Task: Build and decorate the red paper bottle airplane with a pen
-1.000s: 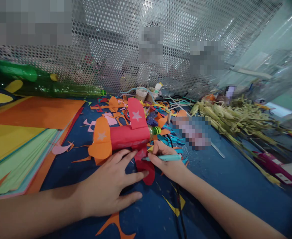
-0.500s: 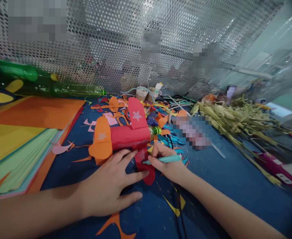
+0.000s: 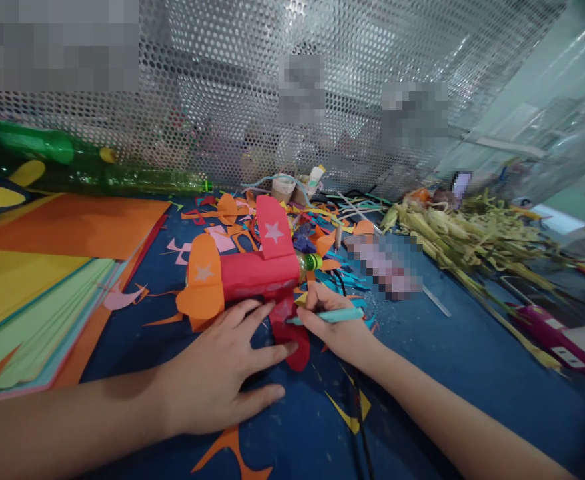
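A toy airplane [image 3: 252, 275] made from a bottle wrapped in red paper lies on the blue table. Its orange tail pieces [image 3: 203, 270] are at the left, and the bottle's green cap [image 3: 314, 261] points right. A pale star marks the far red wing [image 3: 274, 230]; another shows on the near wing [image 3: 292, 350]. My left hand [image 3: 227, 367] lies with fingers spread, its fingertips touching the body and near wing. Pinched in my right hand [image 3: 340, 330] is a light-blue marker [image 3: 330, 316], its tip at the star on the near wing.
Stacked coloured paper [image 3: 37, 280] covers the left side. Green plastic bottles [image 3: 137, 180] lie at the back. Paper scraps [image 3: 232, 227], cups [image 3: 283, 187] and a glue bottle [image 3: 317, 175] sit behind the airplane. Dried corn husks [image 3: 462, 233] and a magenta object [image 3: 555, 333] are at right.
The marker tip has shifted slightly up along the near wing, with my right hand moving a little. My left hand stays in place on the airplane.
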The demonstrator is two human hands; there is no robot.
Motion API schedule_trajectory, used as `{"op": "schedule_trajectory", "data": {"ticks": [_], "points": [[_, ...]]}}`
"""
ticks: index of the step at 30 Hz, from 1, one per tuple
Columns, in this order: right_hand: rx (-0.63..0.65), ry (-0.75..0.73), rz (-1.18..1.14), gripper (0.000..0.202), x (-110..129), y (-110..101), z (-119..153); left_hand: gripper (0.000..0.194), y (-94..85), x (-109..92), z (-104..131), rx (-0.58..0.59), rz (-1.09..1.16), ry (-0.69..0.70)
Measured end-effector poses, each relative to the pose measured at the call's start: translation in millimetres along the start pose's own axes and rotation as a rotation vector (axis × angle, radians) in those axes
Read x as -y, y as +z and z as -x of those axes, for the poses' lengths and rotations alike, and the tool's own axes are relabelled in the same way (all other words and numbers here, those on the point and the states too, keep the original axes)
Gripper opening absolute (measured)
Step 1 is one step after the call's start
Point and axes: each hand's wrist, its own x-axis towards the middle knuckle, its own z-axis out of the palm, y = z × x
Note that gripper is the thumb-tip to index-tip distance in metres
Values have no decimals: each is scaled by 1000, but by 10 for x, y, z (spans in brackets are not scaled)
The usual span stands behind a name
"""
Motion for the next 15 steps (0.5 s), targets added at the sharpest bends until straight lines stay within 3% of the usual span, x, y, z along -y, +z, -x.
{"op": "schedule_trajectory", "data": {"ticks": [15], "points": [[-12, 6, -16, 22, 7, 0, -11, 42, -3, -13, -13, 0, -6, -5]]}}
